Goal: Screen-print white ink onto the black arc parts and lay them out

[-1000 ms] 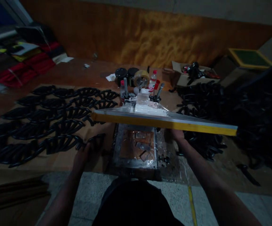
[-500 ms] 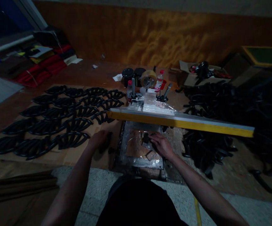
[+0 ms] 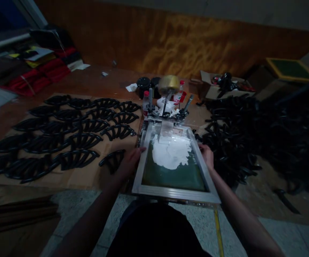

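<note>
Screen frame (image 3: pixel 176 193), aluminium-edged with green mesh, lay flat and low on the tabletop (image 3: pixel 90 84) near the front edge, where half a second before had stood tilted up, its yellow underside edge facing the camera and the taped printing bed beneath exposed. Now covered that bed fully.

Far left: rows of black fan-shaped parts (image 3: pixel 63 135) spread on brown cardboard (image 3: pixel 71 180), seemingly unmoved from the earlier view. One single black part (image 3: pixel 112 160) lay apart from the rows, just beside the left wrist; previously sat under the left hand.

Left hand (image 3: pixel 131 160) had shifted from that part onto the frame's left rail, fingers curled against the metal edge. How tightly closed, could not tell in the dim light.

Centre: a smear of white ink (image 3: pixel 171 152) sat on the mesh in the far half of the frame. Behind the frame, hinge clamps (image 3: pixel 167 113), dark jars (image 3: pixel 143 85), a roll of tape (image 3: pixel 168 82) and a small bottle (image 3: pixel 180 93).

Right hand (image 3: pixel 207 156) had left the pieces on the printing bed and rested on the frame's right rail, fingers wrapped at the outer edge. Hands apart, one on each side rail.

Farther right: a deep heap of black parts (image 3: pixel 250 132) and an open cardboard box (image 3: pixel 223 87).
</note>
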Demonstrator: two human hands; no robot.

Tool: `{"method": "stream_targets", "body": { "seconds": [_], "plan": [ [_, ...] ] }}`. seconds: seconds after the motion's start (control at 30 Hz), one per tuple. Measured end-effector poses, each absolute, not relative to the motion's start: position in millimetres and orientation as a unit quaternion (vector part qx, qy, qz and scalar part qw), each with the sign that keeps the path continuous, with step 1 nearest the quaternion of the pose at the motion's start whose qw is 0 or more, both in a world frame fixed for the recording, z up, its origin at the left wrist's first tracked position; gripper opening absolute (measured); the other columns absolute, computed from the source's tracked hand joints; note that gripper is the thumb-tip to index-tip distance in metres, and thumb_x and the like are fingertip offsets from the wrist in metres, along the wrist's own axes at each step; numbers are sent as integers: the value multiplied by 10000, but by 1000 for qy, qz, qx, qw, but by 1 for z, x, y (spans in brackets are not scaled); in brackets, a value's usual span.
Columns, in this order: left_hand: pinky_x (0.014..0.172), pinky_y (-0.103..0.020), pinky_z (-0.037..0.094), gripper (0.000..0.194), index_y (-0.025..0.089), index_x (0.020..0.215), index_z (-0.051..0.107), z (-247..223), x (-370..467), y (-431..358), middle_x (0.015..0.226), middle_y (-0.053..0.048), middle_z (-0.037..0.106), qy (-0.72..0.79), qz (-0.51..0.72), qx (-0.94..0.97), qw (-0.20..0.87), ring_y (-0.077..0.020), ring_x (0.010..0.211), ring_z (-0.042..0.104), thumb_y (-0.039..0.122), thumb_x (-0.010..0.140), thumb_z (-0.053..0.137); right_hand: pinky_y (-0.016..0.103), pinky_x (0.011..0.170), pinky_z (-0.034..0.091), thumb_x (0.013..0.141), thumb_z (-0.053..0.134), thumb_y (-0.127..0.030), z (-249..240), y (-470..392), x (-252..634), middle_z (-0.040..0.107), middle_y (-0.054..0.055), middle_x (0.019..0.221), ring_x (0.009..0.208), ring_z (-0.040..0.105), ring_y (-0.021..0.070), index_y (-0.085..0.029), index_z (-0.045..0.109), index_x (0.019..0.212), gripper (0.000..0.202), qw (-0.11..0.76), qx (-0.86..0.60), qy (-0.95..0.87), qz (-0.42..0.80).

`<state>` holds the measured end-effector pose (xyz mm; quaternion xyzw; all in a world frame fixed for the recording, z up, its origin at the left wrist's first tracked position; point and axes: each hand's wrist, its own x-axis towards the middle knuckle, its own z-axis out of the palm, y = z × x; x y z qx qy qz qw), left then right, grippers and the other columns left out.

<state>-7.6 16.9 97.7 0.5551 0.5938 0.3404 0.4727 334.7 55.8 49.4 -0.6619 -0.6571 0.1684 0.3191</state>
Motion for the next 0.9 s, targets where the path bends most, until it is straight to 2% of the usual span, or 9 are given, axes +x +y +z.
{"method": "stream_targets", "body": {
  "seconds": [0.1,0.17,0.2,0.27,0.33,0.43,0.6,0.73,0.9],
  "plan": [
    [856,-352,530,620,166,1437,456,54,-5,6,1043,-93,712,613,296,521,515,-241,1001,647,450,887,481,382,906,500,895,506,-319,71,78,325,647,146,1182,1071,599,252,-119,676,1151,366,323,-671,-666,44],
    [819,-364,536,692,120,1484,369,29,-1,9,960,-96,714,616,290,514,522,-233,899,663,417,875,506,462,1004,422,831,618,-288,85,91,294,470,174,1436,1265,467,310,-147,532,1360,554,270,-633,-725,-7],
    [818,-374,536,703,105,1488,352,19,0,11,951,-100,713,615,290,515,521,-232,877,665,406,873,509,472,1014,402,813,646,-278,92,96,276,402,182,1490,1299,423,327,-145,477,1403,629,227,-611,-759,-9],
    [821,-398,536,698,97,1485,352,4,1,16,951,-111,716,616,287,520,517,-240,864,669,395,874,511,441,981,409,818,640,-252,98,98,243,472,186,1426,1248,453,326,-139,514,1348,556,133,-588,-798,11],
    [831,-410,535,672,117,1475,373,-3,0,18,978,-119,722,618,283,519,519,-249,878,675,401,880,506,376,900,437,846,587,-220,97,91,224,630,153,1195,1091,545,287,-157,619,1164,326,50,-579,-812,55],
    [871,-401,528,636,136,1438,427,-4,-1,16,1088,-131,714,614,294,510,525,-255,953,676,420,877,517,305,801,442,849,526,-161,85,64,226,680,103,986,938,589,232,-177,653,1000,198,-7,-527,-843,109],
    [910,-397,515,625,127,1400,466,3,1,14,1160,-148,693,604,299,510,534,-268,1027,663,457,872,518,288,775,427,770,537,-90,84,36,251,682,60,938,916,590,207,-198,667,940,240,15,-345,-924,167],
    [866,-395,527,621,120,1392,476,12,2,14,1088,-141,706,620,288,503,529,-266,966,672,445,865,514,300,755,427,792,551,-133,84,42,247,680,57,875,869,587,214,-205,673,877,166,42,-383,-910,150],
    [752,-365,539,646,121,1405,462,15,2,12,923,-97,715,623,295,499,526,-242,823,677,445,849,530,339,812,451,842,541,-141,61,23,246,678,133,1035,947,577,241,-150,660,1062,250,85,-373,-916,122]
  ]
}}
